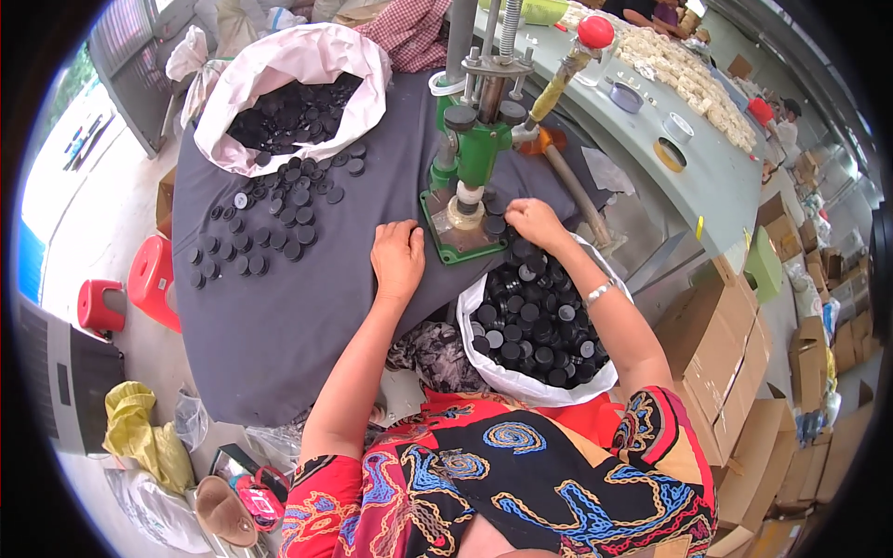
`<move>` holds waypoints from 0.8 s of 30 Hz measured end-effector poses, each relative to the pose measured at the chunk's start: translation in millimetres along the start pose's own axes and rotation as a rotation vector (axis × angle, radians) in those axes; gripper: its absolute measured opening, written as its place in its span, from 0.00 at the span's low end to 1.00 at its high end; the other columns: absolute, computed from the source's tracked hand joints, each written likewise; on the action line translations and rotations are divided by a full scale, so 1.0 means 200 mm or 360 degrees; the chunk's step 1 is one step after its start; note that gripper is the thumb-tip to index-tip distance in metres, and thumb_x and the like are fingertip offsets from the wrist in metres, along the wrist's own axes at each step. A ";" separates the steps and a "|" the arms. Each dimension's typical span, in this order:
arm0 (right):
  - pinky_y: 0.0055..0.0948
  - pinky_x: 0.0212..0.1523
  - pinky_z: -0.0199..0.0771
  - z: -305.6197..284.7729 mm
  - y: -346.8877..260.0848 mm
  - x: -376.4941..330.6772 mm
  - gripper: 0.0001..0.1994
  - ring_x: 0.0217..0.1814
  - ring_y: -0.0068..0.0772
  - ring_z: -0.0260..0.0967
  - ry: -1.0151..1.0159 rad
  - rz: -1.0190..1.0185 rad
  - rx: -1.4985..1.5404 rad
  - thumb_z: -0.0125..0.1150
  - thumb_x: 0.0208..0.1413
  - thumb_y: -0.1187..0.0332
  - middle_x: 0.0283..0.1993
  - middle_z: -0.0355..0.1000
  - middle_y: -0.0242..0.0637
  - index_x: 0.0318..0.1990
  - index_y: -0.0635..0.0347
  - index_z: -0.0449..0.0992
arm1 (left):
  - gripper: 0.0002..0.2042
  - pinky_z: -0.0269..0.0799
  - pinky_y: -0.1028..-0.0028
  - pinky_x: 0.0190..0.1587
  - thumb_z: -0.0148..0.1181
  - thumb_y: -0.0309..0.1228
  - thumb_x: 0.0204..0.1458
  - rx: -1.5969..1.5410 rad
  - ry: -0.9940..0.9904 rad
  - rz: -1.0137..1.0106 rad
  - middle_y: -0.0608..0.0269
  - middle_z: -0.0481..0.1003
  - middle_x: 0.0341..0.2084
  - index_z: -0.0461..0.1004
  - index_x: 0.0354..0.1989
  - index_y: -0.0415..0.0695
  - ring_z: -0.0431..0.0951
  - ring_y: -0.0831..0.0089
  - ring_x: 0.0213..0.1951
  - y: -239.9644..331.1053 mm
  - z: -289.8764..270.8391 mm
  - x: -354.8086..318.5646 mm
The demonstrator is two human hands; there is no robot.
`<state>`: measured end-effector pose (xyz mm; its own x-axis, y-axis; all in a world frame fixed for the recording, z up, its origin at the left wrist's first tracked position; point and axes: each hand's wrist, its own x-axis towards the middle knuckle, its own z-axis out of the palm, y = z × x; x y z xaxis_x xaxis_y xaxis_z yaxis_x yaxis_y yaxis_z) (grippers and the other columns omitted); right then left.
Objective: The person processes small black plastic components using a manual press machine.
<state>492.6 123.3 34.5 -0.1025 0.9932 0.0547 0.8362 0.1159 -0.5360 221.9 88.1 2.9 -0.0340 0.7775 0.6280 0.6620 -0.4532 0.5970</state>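
A green hand press (476,153) with a red ball (595,32) on its lever stands at the table's edge. My left hand (398,262) rests on the dark cloth left of the press base, fingers lying forward, nothing visible in them. To the right of the base, my right hand (536,225) has its fingers bent together by a black round cap (495,226); whether anything is inside them is hidden. Below it, an open white sack (474,302) in front of me holds many black caps (535,321). Loose black caps (277,239) lie scattered left of my left hand.
A white sack (372,60) of black pieces stands on the cloth-covered table (270,353). A hammer (567,181) lies behind the press. Tape rolls (670,154) and pale pieces lie on the grey table (716,200). Cardboard boxes (716,344) stand right, red stools (153,279) left.
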 end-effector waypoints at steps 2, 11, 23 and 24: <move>0.41 0.44 0.72 -0.01 0.01 -0.12 0.15 0.42 0.50 0.74 0.0079 -0.0202 0.0003 0.51 0.48 0.62 0.35 0.77 0.47 0.33 0.62 0.79 | 0.06 0.69 0.59 0.41 0.58 0.28 0.50 -0.0016 0.0002 -0.0003 0.54 0.76 0.30 0.77 0.33 0.40 0.73 0.53 0.37 0.00 0.00 0.00; 0.33 0.43 0.71 -0.12 -0.22 0.05 0.09 0.39 0.39 0.75 0.0261 -0.0463 0.0290 0.56 0.54 0.69 0.38 0.78 0.42 0.37 0.60 0.80 | 0.06 0.70 0.60 0.43 0.57 0.26 0.50 -0.0012 -0.0022 -0.0027 0.53 0.77 0.32 0.76 0.34 0.39 0.74 0.53 0.39 0.01 -0.02 -0.03; 0.30 0.49 0.72 0.00 -0.24 0.42 0.08 0.45 0.25 0.70 -0.0516 -0.0831 0.0644 0.55 0.57 0.76 0.44 0.76 0.35 0.43 0.64 0.77 | 0.07 0.70 0.60 0.41 0.54 0.20 0.44 0.0036 0.0044 -0.0024 0.56 0.76 0.30 0.77 0.32 0.39 0.73 0.55 0.38 -0.03 -0.01 -0.02; 0.30 0.49 0.71 0.00 -0.20 0.43 0.08 0.45 0.25 0.70 -0.0379 -0.0803 0.0465 0.55 0.57 0.76 0.43 0.76 0.36 0.42 0.65 0.77 | 0.07 0.70 0.60 0.41 0.54 0.20 0.44 0.0010 0.0048 -0.0011 0.55 0.76 0.30 0.77 0.32 0.39 0.73 0.55 0.38 -0.03 -0.01 -0.02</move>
<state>449.4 204.4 60.9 -0.5914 0.7836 0.1901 0.4750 0.5291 -0.7032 216.9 87.7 -1.7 -0.0609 0.7671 0.6387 0.6662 -0.4453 0.5983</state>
